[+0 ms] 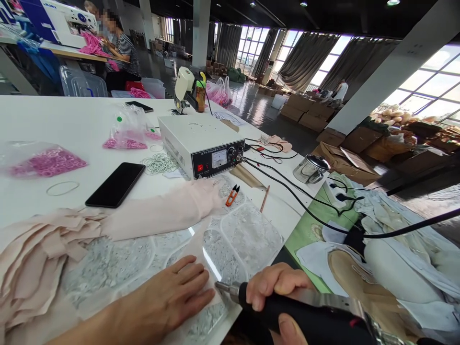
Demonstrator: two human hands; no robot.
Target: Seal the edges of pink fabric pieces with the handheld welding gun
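Observation:
My left hand (168, 292) lies flat, fingers stretched out, on a thin strip of pale pink fabric (197, 241) over a grey marble-patterned mat (247, 230). In my right hand (280, 282) is a black corded handpiece (312, 311) with a metal tip. That tip points left, close to my left fingertips and the strip's edge; contact cannot be made out. Beyond my left hand, more pale pink fabric (161, 211) is laid out, and a heap of loose strips (39, 254) lies at the left. Orange thread snips (233, 195) rest on the mat's far part.
A white power unit (201, 136) with a dial stands behind the mat; black cables (309, 206) run right from it. Nearby are a phone (115, 184), bags of pink rings (46, 160), pale elastic bands (160, 164) and a steel mug (311, 168). Fabric pieces (395, 258) lie right.

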